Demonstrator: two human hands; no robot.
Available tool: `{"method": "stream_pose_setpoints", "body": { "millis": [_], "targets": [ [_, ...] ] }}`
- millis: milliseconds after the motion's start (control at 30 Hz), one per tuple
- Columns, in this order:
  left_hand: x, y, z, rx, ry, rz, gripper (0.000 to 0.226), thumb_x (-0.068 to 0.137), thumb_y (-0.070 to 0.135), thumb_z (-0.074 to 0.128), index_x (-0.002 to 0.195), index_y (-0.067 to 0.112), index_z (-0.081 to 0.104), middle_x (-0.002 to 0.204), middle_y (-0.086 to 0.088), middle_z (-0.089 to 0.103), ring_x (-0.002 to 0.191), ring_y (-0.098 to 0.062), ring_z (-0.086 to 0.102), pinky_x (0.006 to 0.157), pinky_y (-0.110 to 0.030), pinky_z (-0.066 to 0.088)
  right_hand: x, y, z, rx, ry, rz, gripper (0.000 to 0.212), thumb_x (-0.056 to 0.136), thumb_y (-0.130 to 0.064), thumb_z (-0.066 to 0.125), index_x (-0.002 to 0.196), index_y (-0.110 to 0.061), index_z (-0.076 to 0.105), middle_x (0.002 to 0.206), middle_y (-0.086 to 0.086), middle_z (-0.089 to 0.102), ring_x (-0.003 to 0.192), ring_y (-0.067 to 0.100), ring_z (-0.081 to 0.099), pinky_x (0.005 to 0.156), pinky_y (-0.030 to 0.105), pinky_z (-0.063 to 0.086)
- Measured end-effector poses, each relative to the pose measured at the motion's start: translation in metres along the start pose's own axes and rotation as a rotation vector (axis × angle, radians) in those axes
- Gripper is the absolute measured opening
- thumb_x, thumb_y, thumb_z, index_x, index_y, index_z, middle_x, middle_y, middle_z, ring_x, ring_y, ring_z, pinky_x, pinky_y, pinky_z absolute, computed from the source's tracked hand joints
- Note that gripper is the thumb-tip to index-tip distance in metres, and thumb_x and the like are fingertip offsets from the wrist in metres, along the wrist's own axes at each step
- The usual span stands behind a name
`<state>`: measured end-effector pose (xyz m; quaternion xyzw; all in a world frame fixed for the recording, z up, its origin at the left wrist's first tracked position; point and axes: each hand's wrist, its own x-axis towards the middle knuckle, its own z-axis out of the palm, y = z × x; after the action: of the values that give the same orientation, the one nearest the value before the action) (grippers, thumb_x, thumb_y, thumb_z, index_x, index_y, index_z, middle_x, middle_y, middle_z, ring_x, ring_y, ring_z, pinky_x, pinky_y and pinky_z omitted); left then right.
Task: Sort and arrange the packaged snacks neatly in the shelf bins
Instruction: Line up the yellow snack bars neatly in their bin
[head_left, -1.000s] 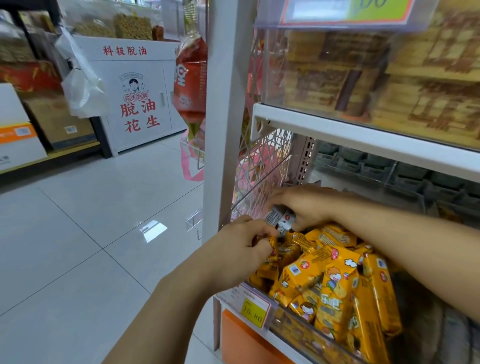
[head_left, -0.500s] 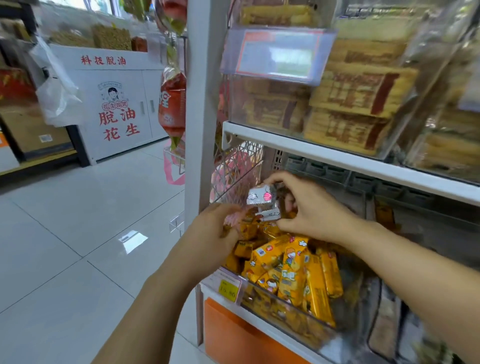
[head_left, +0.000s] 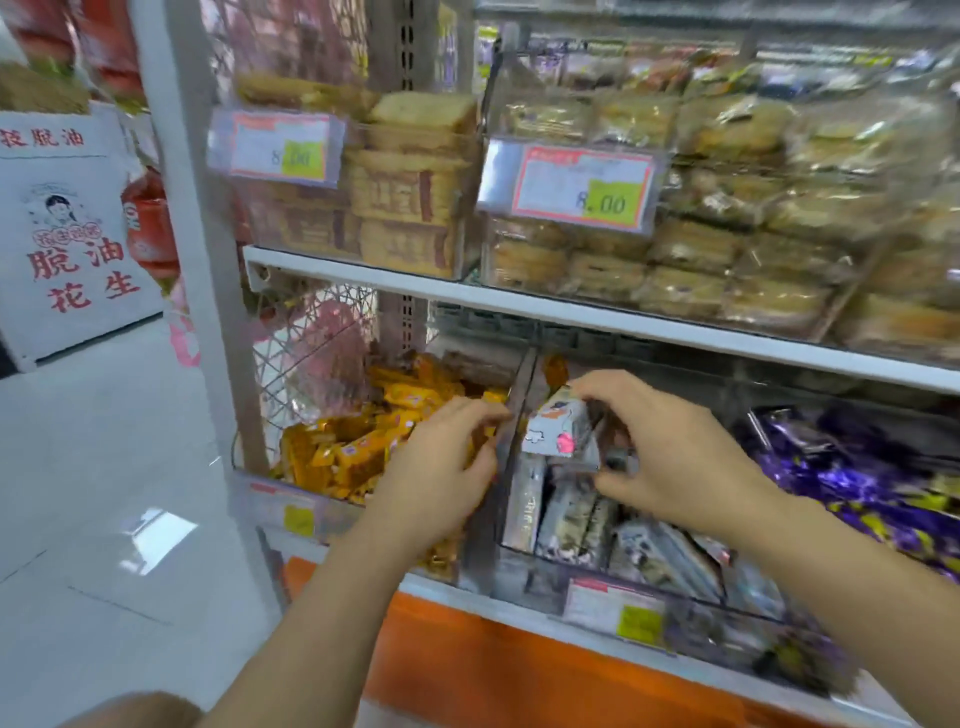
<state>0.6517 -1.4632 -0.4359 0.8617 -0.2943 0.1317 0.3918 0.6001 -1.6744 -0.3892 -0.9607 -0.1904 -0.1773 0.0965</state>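
Holding a grey-white packet (head_left: 558, 428) pinched between thumb and fingertips, the right hand (head_left: 670, 457) hovers over the middle bin (head_left: 524, 574), directly above the grey packets (head_left: 569, 512) that match it. The clear divider (head_left: 511, 415) stands just at 9 o'clock of the packet, with the yellow packets (head_left: 353, 452) beyond it. The left hand (head_left: 441, 462) lies over the yellow heap, fingers reaching toward the divider at its 3 o'clock. I cannot tell whether it grips anything, as its underside is hidden. Purple packets (head_left: 857, 478) sit at 3 o'clock of the right hand.

Risks, as judged:
- The pinch is light and the packet hangs close to the divider, so a slip could land it on the yellow side.
- Released flat across the upright grey row, it would lie crooked.
- The left fingers could nudge yellow packets over the partition
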Motion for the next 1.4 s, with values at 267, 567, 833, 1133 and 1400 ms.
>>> {"method": "stream_pose_setpoints", "body": {
  "millis": [267, 567, 833, 1133, 1400],
  "targets": [
    [0.015, 0.022, 0.030, 0.091, -0.124, 0.015, 0.029, 0.096, 0.021, 0.049, 0.122, 0.030, 0.056, 0.111, 0.014, 0.049, 0.099, -0.008, 0.052, 0.085, -0.035, 0.049, -0.048, 0.068, -0.023, -0.420, -0.449, 0.264, 0.071, 0.080, -0.038, 0.060, 0.141, -0.037, 0.024, 0.143, -0.009, 0.035, 0.128, 0.017, 0.031, 0.103, 0.033, 0.031],
    [0.038, 0.012, 0.027, 0.198, -0.095, 0.046, 0.027, 0.094, 0.021, 0.052, 0.119, 0.031, 0.058, 0.109, 0.017, 0.051, 0.087, -0.007, 0.057, 0.078, -0.026, 0.046, -0.048, 0.079, -0.034, -0.130, -0.410, 0.351, 0.050, 0.084, -0.031, 0.061, 0.128, -0.037, 0.041, 0.117, -0.013, 0.046, 0.098, 0.006, 0.035, 0.084, 0.026, 0.028],
    [0.037, -0.012, 0.018, 0.211, -0.145, 0.032, 0.026, 0.095, 0.019, 0.053, 0.118, 0.028, 0.061, 0.107, 0.019, 0.054, 0.096, -0.002, 0.053, 0.073, -0.003, 0.037, 0.031, 0.061, 0.013, 0.229, -0.254, 0.262, 0.035, 0.091, -0.018, 0.055, 0.125, -0.027, 0.055, 0.115, -0.015, 0.055, 0.102, 0.004, 0.053, 0.085, 0.015, 0.041],
    [0.040, -0.031, 0.017, 0.068, -0.157, 0.063, 0.025, 0.095, 0.020, 0.053, 0.117, 0.027, 0.063, 0.107, 0.013, 0.062, 0.098, 0.004, 0.051, 0.083, -0.010, 0.041, 0.108, 0.082, 0.065, 0.123, -0.361, 0.302, 0.054, 0.087, -0.011, 0.060, 0.138, -0.019, 0.044, 0.143, 0.011, 0.039, 0.128, 0.028, 0.042, 0.102, 0.028, 0.036],
    [0.046, -0.039, 0.018, 0.004, -0.151, 0.079, 0.024, 0.094, 0.018, 0.055, 0.115, 0.027, 0.064, 0.101, 0.020, 0.061, 0.097, 0.007, 0.053, 0.077, 0.000, 0.038, 0.115, 0.115, 0.091, 0.052, -0.348, 0.326, 0.066, 0.076, -0.029, 0.076, 0.136, -0.032, 0.048, 0.148, 0.005, 0.029, 0.135, 0.026, 0.031, 0.105, 0.031, 0.030]
  ]
}}
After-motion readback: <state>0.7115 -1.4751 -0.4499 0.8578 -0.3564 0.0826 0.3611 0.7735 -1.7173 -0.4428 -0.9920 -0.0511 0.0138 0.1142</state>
